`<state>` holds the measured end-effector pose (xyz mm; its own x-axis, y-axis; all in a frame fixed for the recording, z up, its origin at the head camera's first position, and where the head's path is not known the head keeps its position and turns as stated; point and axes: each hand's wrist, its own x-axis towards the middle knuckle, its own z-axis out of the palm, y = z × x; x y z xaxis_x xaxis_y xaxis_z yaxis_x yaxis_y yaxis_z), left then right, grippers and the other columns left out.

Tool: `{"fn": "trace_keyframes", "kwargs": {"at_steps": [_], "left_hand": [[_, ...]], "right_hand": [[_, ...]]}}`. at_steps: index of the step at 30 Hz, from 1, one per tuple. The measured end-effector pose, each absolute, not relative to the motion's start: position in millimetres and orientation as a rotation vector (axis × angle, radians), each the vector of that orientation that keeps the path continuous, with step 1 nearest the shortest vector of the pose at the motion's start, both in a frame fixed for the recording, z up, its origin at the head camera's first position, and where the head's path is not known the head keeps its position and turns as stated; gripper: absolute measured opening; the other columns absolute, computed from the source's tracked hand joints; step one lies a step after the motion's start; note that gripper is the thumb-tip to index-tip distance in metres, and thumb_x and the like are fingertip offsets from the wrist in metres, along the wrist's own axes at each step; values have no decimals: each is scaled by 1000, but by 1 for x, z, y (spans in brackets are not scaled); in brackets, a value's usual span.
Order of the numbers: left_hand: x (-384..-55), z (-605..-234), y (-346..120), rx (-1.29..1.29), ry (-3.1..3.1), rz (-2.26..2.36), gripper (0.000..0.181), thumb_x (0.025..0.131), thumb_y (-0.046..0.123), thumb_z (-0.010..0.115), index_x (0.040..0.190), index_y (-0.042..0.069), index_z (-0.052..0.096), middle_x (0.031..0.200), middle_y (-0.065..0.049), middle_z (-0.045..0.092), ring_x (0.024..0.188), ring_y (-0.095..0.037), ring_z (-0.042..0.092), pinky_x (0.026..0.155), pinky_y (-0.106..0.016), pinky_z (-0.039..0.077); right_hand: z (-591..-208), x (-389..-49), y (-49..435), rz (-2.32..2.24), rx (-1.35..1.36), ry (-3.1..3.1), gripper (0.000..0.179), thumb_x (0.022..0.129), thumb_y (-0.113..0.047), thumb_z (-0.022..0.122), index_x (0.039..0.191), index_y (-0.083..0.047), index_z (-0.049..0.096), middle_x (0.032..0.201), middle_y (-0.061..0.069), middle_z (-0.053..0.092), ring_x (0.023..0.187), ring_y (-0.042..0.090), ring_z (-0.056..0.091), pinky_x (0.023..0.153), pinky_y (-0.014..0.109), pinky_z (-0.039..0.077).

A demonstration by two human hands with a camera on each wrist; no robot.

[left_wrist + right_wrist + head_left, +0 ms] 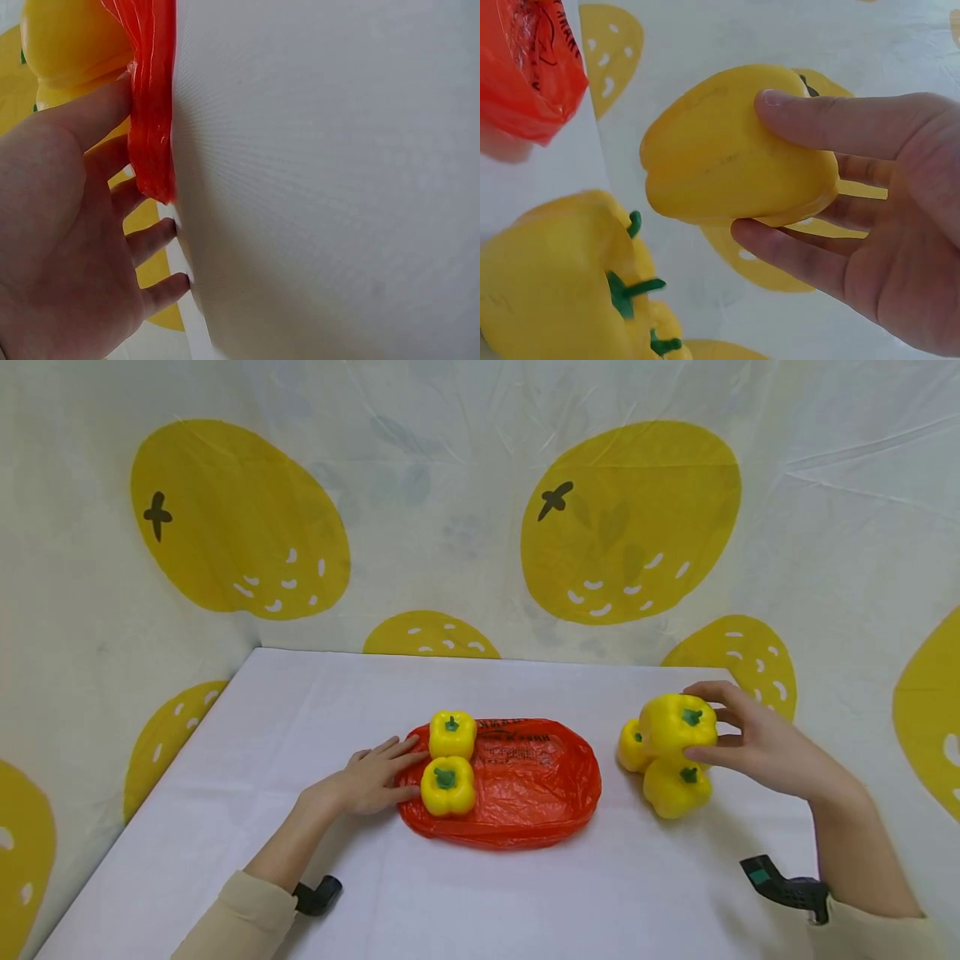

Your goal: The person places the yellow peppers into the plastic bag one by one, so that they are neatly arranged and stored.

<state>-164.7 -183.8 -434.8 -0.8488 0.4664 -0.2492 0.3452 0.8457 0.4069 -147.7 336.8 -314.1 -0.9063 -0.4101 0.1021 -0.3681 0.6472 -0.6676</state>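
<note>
Beige sleeves (240, 917) at 5 & 7 o'clock, nearest the lens. R hand (776, 743) grips a yellow pepper (667, 727), thumb vs fingers, approx 2–3 o'clock of the red plastic bag (536, 797); loose peppers (671, 793) at the held one's 6 & 8. L hand (360, 782) has fingers spread, touching the bag's 9 o'clock edge nr 2 peppers (447, 793) on it. Prob best: light but firm pinch, clear of neighbours, L hand steadying the bag. White counter (360, 893), faint creases; fruit-print curtain (442, 543) at 9, 12 & 3.

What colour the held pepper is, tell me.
The pepper is yellow, its stem green; clearest in the head view.
</note>
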Motion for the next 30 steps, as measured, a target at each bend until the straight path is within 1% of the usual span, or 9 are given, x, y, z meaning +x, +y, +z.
{"fn": "trace_keyframes", "kwargs": {"at_steps": [6, 12, 14, 17, 19, 21, 24, 30], "left_hand": [[-164, -436, -185, 615, 2684, 507, 71, 99, 52, 60, 160, 21, 40, 168, -10, 27, 153, -42, 17, 114, -72, 18], [-165, -435, -185, 618, 2688, 504, 71, 99, 52, 60, 160, 21, 40, 168, -10, 27, 153, -41, 16, 115, -71, 18], [-165, -436, -185, 619, 2687, 504, 71, 99, 52, 60, 160, 21, 40, 167, -11, 27, 153, -42, 16, 115, -71, 18], [-165, -435, -185, 618, 2687, 503, 71, 99, 52, 60, 160, 21, 40, 167, -11, 27, 153, -42, 17, 115, -72, 19], [-165, -435, -185, 619, 2686, 507, 71, 99, 52, 60, 160, 21, 41, 167, -11, 27, 153, -42, 17, 114, -72, 19], [-165, -434, -185, 617, 2686, 508, 71, 99, 52, 60, 160, 21, 41, 167, -11, 27, 153, -42, 17, 114, -72, 19], [-165, -435, -186, 618, 2684, 514, 71, 99, 52, 60, 160, 22, 41, 167, -10, 27, 153, -41, 17, 114, -72, 19], [-166, -436, -186, 622, 2681, 520, 72, 98, 53, 61, 160, 22, 41, 168, -9, 27, 153, -41, 16, 115, -72, 19]], "right_hand": [[-313, -155, 318, -1120, -673, 2792, 68, 91, -16, 81, 146, -7, 42, 144, 14, 48, 127, 45, 49, 87, 10, 47], [-317, -165, 302, -1105, -695, 2779, 68, 91, -22, 81, 145, -8, 42, 142, 12, 50, 127, 43, 51, 89, 12, 48], [-318, -167, 296, -1090, -691, 2780, 68, 91, -24, 82, 144, -10, 43, 140, 10, 52, 127, 42, 52, 90, 18, 51], [-319, -170, 287, -1081, -680, 2768, 68, 90, -24, 83, 144, -11, 43, 139, 10, 54, 128, 42, 52, 93, 35, 56], [-321, -172, 280, -1077, -662, 2756, 69, 89, -23, 83, 144, -12, 43, 139, 9, 54, 129, 41, 52, 94, 46, 56], [-324, -175, 273, -1083, -648, 2730, 70, 88, -23, 84, 144, -13, 43, 139, 9, 54, 130, 41, 51, 94, 52, 55], [-329, -178, 263, -1096, -640, 2693, 73, 87, -26, 85, 145, -14, 43, 141, 9, 54, 131, 39, 50, 95, 52, 55], [-340, -183, 243, -1152, -676, 2626, 73, 86, -26, 86, 145, -14, 44, 142, 8, 53, 130, 37, 51, 94, 47, 56]]}}
